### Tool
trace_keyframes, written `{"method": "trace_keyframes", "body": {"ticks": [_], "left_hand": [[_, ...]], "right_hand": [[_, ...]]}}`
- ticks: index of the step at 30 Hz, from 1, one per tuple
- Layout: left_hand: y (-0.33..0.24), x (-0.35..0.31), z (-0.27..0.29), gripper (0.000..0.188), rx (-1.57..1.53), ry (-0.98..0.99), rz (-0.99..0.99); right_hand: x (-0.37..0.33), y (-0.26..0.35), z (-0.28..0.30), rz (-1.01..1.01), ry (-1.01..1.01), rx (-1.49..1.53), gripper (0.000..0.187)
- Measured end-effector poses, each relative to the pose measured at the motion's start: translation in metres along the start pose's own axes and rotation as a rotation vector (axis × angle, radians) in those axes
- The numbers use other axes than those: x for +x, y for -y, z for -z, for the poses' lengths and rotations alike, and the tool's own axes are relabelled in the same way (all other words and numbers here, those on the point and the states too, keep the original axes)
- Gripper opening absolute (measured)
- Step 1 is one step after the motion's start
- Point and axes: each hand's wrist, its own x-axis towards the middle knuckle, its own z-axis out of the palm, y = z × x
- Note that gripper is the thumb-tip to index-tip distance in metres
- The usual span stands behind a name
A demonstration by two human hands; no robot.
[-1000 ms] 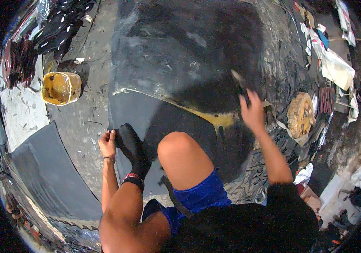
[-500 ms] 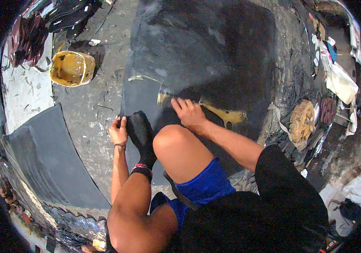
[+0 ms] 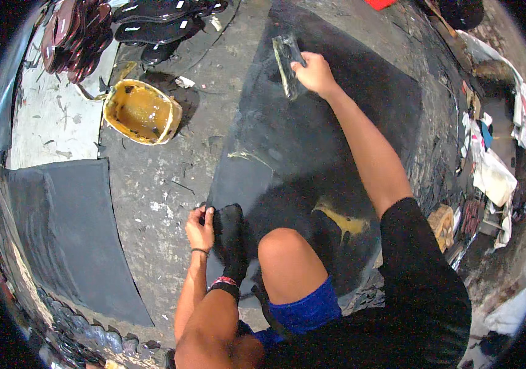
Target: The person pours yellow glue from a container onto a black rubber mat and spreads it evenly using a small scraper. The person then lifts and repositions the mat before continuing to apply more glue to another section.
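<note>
On the floor in front of me lies a large dark sheet (image 3: 349, 147) with a glossy wet-looking surface. My right hand (image 3: 317, 75) grips a flat spreader (image 3: 286, 61) over the sheet's far part; yellowish glue coats its left edge. Nearer to me, a yellow-brown glue puddle (image 3: 350, 224) sits on the sheet, right of my knee. My left hand (image 3: 200, 229) pinches the sheet's left edge between thumb and fingers. Beside it, my black-covered foot (image 3: 230, 230) rests on the sheet. A thin glue streak (image 3: 250, 158) crosses the sheet beyond the foot.
A tub of yellow glue (image 3: 146, 112) stands on the floor to the left. Behind it are stacked maroon soles (image 3: 77, 37) and black soles (image 3: 158, 27). Another grey sheet (image 3: 69, 227) lies at left. Scraps and a round wooden block (image 3: 441, 226) are along the right.
My right hand has swept away from me, from near my knee to the sheet's far part, with the spreader. The left hand keeps its hold on the edge. The view has shifted.
</note>
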Motion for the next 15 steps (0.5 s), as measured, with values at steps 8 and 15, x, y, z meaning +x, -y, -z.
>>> {"method": "trace_keyframes", "body": {"ticks": [8,15], "left_hand": [[0.003,-0.002,0.002,0.025,-0.048,-0.012,-0.006],[-0.003,-0.001,0.005,0.028,-0.071,0.03,0.049]], "right_hand": [[0.033,0.022,-0.043,0.217,0.087,-0.553,0.037],[-0.031,0.026,-0.047,0.428,0.253,-0.606,0.03]]}}
